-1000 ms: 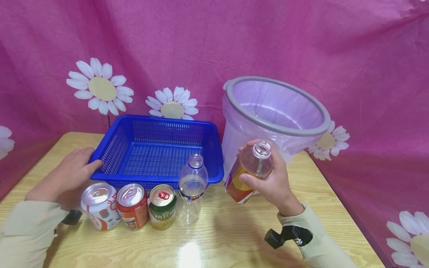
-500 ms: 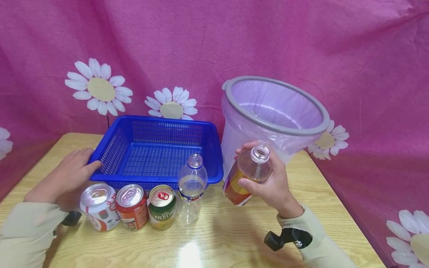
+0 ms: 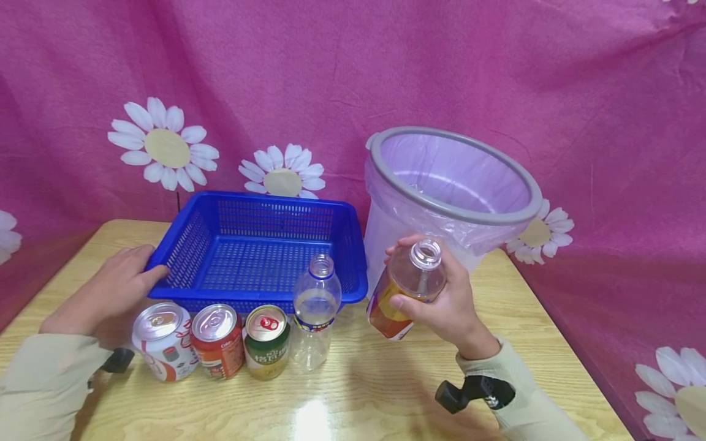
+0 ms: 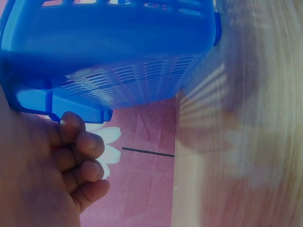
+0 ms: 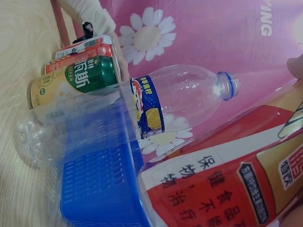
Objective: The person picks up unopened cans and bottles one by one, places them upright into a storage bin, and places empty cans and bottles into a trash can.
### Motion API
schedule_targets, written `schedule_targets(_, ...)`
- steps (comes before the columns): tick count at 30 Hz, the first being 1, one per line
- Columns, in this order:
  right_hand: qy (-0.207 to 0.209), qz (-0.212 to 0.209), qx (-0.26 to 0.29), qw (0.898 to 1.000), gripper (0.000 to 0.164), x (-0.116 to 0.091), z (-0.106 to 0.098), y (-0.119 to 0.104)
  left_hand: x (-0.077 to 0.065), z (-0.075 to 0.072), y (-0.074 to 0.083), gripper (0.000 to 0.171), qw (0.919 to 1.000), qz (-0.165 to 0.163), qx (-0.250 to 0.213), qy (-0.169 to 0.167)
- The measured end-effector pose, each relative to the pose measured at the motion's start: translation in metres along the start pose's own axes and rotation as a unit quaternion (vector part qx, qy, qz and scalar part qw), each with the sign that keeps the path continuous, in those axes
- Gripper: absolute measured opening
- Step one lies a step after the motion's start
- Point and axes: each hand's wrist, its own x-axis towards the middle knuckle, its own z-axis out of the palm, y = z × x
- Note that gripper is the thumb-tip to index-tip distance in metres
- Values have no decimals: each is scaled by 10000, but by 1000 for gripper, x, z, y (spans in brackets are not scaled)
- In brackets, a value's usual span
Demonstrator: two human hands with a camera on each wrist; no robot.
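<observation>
My right hand (image 3: 449, 300) grips a clear plastic bottle (image 3: 416, 275) with a red and yellow label, tilted, its capless mouth upward, in front of the bin. In the right wrist view its label (image 5: 222, 175) fills the lower right. My left hand (image 3: 118, 278) holds the left rim of the blue plastic basket (image 3: 220, 293), thumb over the edge; the left wrist view shows curled fingertips (image 4: 90, 144) below the rim. A second clear bottle (image 3: 315, 306) with a narrow blue label stands upright before the basket. Left of it stand a green and gold can (image 3: 267, 343), a red can (image 3: 219, 343) and a white can (image 3: 167, 343).
A bin (image 3: 380, 220) with a grey rim and a translucent lilac liner stands right of the basket. Something small and clear shows inside it. The wooden table (image 3: 353, 404) ends at a pink curtain (image 3: 331, 73) with daisies.
The bottle in my right hand has shifted slightly down and to the left. My left hand, the basket, the cans and the standing bottle have stayed in place.
</observation>
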Motion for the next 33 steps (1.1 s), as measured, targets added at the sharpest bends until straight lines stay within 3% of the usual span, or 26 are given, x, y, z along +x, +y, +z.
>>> schedule_targets(20, -127, -741, -85, 9971, 66, 16, -1, -22, 0, 1, -1, 41, 9998, -57, -87, -171)
schedule_targets(33, -105, -1180, -61, 9929, 67, 33, -1, -40, 0, 0, 1, 37, 10000, -33, 8, -49)
